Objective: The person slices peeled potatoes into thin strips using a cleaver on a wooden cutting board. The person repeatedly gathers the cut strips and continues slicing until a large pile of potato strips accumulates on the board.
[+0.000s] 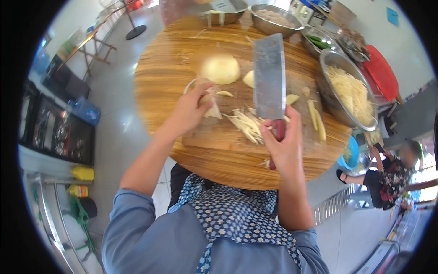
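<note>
My right hand [285, 144] grips the dark red handle of a wide cleaver [269, 75]. Its blade points away from me over the wooden cutting board [208, 138]. To the left, my left hand [188, 111] holds pale vegetable slices [213, 109] at its fingertips, low over the board. Between the hands lies a heap of thin pale strips [247, 126]. A large peeled potato [224, 69] sits beyond my left hand, and a smaller pale piece [249, 78] is partly hidden by the blade. Thicker cut pieces [317, 120] lie right of the cleaver.
A steel bowl of shredded vegetable [350, 92] stands at the round wooden table's [160, 72] right edge. Farther back are a steel bowl with pale contents [273, 17] and a bowl with green peppers [319, 41]. A red stool [381, 72] and another person [390, 174] are at right.
</note>
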`<state>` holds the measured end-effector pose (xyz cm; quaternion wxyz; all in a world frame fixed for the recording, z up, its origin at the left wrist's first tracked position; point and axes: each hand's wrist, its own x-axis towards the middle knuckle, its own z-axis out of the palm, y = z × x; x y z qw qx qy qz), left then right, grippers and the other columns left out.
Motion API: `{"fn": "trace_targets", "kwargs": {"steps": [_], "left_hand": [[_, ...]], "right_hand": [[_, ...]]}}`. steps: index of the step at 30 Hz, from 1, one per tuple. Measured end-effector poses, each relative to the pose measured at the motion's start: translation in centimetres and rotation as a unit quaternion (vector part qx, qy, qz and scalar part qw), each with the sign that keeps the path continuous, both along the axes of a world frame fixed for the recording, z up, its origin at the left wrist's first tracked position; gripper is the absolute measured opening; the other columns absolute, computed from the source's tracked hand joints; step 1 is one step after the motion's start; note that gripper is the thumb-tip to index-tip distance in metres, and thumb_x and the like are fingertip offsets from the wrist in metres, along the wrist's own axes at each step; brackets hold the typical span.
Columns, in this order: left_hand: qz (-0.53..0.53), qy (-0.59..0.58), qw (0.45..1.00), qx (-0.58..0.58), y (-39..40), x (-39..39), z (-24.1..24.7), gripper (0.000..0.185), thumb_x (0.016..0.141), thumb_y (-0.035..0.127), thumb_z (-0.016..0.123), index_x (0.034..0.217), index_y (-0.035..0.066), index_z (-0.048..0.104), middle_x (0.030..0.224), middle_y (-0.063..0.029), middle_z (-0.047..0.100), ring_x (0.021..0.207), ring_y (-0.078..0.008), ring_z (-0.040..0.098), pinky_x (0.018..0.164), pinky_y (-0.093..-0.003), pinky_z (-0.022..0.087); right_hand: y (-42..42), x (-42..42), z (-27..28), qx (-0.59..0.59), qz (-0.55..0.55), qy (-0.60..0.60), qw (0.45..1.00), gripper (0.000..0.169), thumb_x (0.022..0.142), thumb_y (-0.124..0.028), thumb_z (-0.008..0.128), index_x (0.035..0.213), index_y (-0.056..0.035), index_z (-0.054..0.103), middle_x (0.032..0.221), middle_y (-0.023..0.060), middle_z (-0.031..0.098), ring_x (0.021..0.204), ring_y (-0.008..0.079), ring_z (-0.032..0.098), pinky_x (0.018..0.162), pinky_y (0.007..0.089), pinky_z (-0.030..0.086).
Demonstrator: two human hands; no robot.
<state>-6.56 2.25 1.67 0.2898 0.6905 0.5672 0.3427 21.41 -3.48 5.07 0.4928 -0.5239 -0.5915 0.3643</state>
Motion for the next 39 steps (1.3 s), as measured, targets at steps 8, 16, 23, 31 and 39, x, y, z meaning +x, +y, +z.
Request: {"fn": "trace_targets", "kwargs": {"steps": [8,16,23,31,39], "left_hand": [[-0.045,-0.005,0.979,0.198,-4.5,6.4,1.6,0.037,0.101,0.009,0.072,0.136,0.005,0.062,0.119,-0.01,0.073,0.106,-0.0176,0.071,0.091,-0.0323,0.056],[-0.036,-0.411,0.909,-0.059,-5.4,11.5,0.2,0.013,0.102,0.005,0.074,0.11,0.004,0.064,0.105,-0.0064,0.074,0.095,-0.0121,0.07,0.082,-0.0274,0.058],[-0.056,-0.017,0.997,0.047,-4.0,9.7,0.6,0.007,0.094,0.005,0.078,0.1,0.001,0.075,0.092,-0.0078,0.073,0.086,-0.0192,0.072,0.075,-0.0344,0.057],[-0.212,0.167,0.943,0.192,3.6,9.3,1.6,0.013,0.092,0.005,0.074,0.105,0.003,0.073,0.106,-0.0147,0.069,0.101,-0.0351,0.067,0.087,-0.0426,0.055],[-0.243,0.237,0.939,-0.06,7.1,11.4,3.8,0.012,0.092,0.01,0.078,0.099,0.006,0.068,0.103,-0.0088,0.067,0.096,-0.0261,0.066,0.085,-0.038,0.054]], "right_hand": [[-0.2,0.5,0.4,-0.09,0.05,0.219,0.97,0.059,0.098,0.004,0.062,0.15,0.0031,0.033,0.106,0.0179,0.073,0.063,0.008,0.056,0.053,0.0246,0.048],[-1.1,-0.3,0.1,-0.073,0.039,0.276,0.958,0.062,0.1,0.005,0.059,0.153,0.0055,0.028,0.105,0.0177,0.073,0.062,0.0082,0.057,0.052,0.0243,0.048],[-1.6,4.2,0.9,0.013,-0.037,0.214,0.976,0.056,0.101,0.005,0.059,0.151,0.0039,0.035,0.103,0.0165,0.074,0.06,0.0072,0.056,0.051,0.0225,0.046],[-4.6,7.7,1.2,0.02,-0.144,0.206,0.968,0.042,0.101,0.005,0.061,0.14,0.002,0.046,0.104,0.0166,0.073,0.061,0.0076,0.054,0.053,0.0227,0.046],[-5.9,9.7,-0.3,0.026,-0.159,0.243,0.957,0.047,0.101,0.007,0.06,0.145,0.0034,0.044,0.102,0.0169,0.073,0.062,0.007,0.056,0.053,0.0218,0.045]]}}
